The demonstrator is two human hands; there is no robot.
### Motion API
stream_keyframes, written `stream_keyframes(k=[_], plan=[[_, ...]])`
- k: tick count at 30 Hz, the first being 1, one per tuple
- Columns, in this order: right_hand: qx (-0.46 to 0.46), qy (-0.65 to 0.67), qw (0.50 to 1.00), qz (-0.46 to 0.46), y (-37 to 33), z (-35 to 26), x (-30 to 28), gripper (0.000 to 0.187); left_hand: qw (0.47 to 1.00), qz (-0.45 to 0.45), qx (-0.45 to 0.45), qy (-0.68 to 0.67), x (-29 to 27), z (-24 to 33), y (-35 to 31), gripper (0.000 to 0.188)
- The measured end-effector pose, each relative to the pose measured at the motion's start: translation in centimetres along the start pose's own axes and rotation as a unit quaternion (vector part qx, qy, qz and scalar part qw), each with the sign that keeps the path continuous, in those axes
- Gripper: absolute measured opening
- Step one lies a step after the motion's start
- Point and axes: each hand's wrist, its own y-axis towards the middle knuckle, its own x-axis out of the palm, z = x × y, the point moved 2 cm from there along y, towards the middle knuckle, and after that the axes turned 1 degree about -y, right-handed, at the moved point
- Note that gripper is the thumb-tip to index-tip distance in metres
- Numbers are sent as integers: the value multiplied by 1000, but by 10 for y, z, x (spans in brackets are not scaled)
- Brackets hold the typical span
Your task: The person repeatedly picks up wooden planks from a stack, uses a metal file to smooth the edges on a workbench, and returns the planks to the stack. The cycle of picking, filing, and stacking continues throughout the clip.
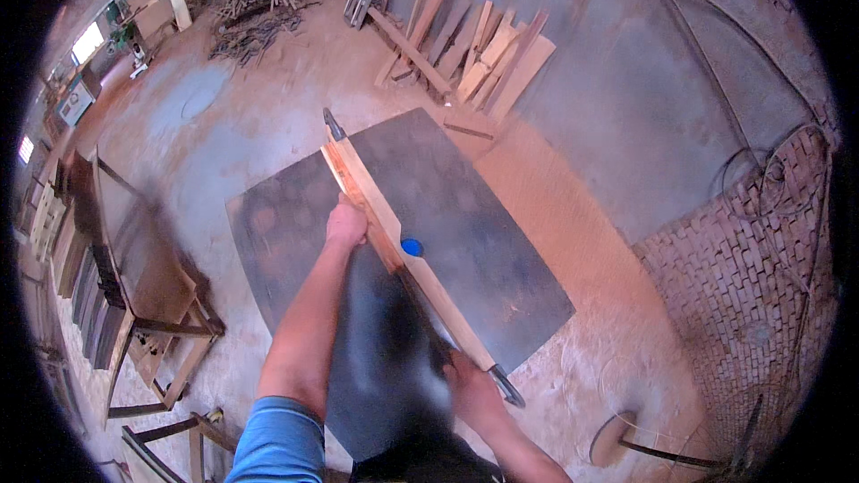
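Dark table (465,206): flat rectangular top, matte grey-black, smooth, with a faint dust film; it stands on a floor strewn with pale sawdust.

Wooden board (394,224): long, narrow, pale planed face with a reddish edge; it lies diagonally across the table, standing on its edge, alongside a dark metal rail (333,123) whose ends show beyond the board's far and near ends.

Blue disc (412,248): small, round, glossy; it sits against the board at about mid-length, on its right side.

Left hand (346,224): fingers curled, pressed against the board's left edge, beyond the disc.

Right hand (472,386): closed around the board's near end, at the table's near edge; finger detail is blurred.

Timber offcuts (483,58): pale and reddish planks, fanned out on the floor beyond the table.

Brick paving (743,259): small rough blocks, right of the table.
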Motion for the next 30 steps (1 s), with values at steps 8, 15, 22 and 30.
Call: stream_keyframes(k=[8, 15, 22, 30], plan=[[-25, -48, 998, -34, 58, -50, 11, 35, 998, 41, -43, 9, -19, 4, 50, 40], [-114, -87, 989, -47, 33, -39, 37, 34, 993, -76, -15, -86, -53, -12, 37, 27], [-41, 58, 992, -105, -62, 53, 46, 37, 801, -194, 28, -566, -96, -67, -90, 28], [-262, -35, 954, -142, -48, 119, 54, 27, 686, 44, -127, -715, -96, -123, -269, 41]])
